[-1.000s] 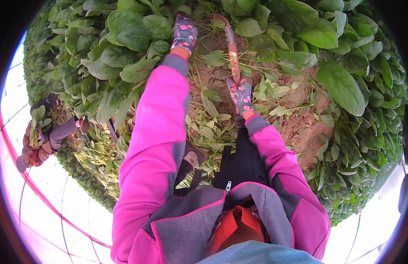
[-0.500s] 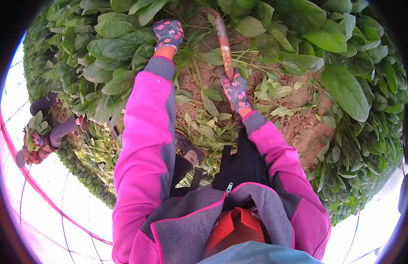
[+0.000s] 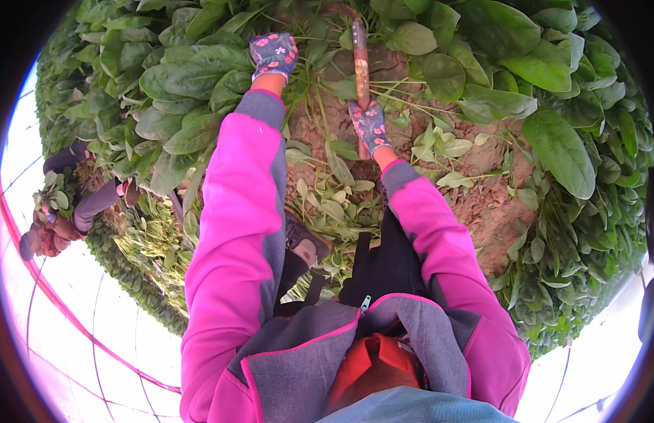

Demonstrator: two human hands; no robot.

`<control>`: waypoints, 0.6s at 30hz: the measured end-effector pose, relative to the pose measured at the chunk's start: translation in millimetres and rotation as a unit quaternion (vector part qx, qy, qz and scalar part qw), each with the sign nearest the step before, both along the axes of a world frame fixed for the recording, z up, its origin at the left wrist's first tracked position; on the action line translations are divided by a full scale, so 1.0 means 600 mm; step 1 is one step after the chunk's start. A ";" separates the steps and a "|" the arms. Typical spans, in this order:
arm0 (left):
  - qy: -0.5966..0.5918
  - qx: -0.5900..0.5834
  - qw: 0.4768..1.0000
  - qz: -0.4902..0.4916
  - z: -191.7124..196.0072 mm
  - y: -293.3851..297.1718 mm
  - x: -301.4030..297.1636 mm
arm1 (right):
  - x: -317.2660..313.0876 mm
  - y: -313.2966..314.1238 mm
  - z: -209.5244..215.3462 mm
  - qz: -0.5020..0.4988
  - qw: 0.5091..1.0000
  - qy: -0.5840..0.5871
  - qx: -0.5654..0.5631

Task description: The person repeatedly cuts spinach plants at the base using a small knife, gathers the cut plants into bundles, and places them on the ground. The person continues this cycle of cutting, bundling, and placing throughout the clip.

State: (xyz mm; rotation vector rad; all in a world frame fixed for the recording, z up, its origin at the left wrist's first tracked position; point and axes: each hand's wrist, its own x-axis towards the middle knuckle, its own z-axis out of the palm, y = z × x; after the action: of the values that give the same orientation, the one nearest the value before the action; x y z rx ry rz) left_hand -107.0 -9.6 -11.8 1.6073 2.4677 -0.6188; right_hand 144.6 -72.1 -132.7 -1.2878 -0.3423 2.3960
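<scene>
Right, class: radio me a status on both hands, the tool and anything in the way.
Right hand shut on knife handle. Left hand in spinach leaves, grip unclear. Blade tip hidden. Cut leaves litter soil.

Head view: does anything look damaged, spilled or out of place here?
Loose cut leaves lie scattered on the bare soil below the right hand, which grips a wooden-handled tool. Nothing looks damaged.

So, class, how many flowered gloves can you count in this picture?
2. The left glove reaches into the leaves at top centre; the right glove grips the tool handle. The other person's hands at the left are unclear.
</scene>
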 end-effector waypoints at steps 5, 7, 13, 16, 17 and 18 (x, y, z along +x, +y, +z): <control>-0.013 0.013 1.000 0.008 -0.007 -0.003 -0.004 | 0.005 -0.020 -0.059 0.107 0.990 -0.033 0.091; -0.027 0.015 0.999 0.018 -0.009 -0.003 -0.004 | 0.014 -0.022 -0.064 0.036 0.957 0.141 -0.252; -0.031 0.008 0.999 0.023 -0.004 -0.014 0.002 | 0.070 -0.049 -0.011 0.082 0.991 0.021 -0.100; -0.040 0.003 0.999 0.032 0.015 -0.029 0.005 | 0.099 -0.046 0.005 0.015 0.954 0.120 -0.273; -0.044 -0.007 0.998 0.037 0.024 -0.035 0.008 | 0.106 -0.046 0.009 0.021 0.957 0.114 -0.265; -0.051 -0.025 0.997 0.049 0.034 -0.039 0.010 | 0.110 -0.046 0.012 0.043 0.971 0.086 -0.219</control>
State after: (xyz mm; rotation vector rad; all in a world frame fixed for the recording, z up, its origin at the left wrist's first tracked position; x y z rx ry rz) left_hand -100.9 -33.0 8.6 1.4524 2.4193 -0.5657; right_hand 210.8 -99.5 -125.7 -1.2422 0.1986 2.7353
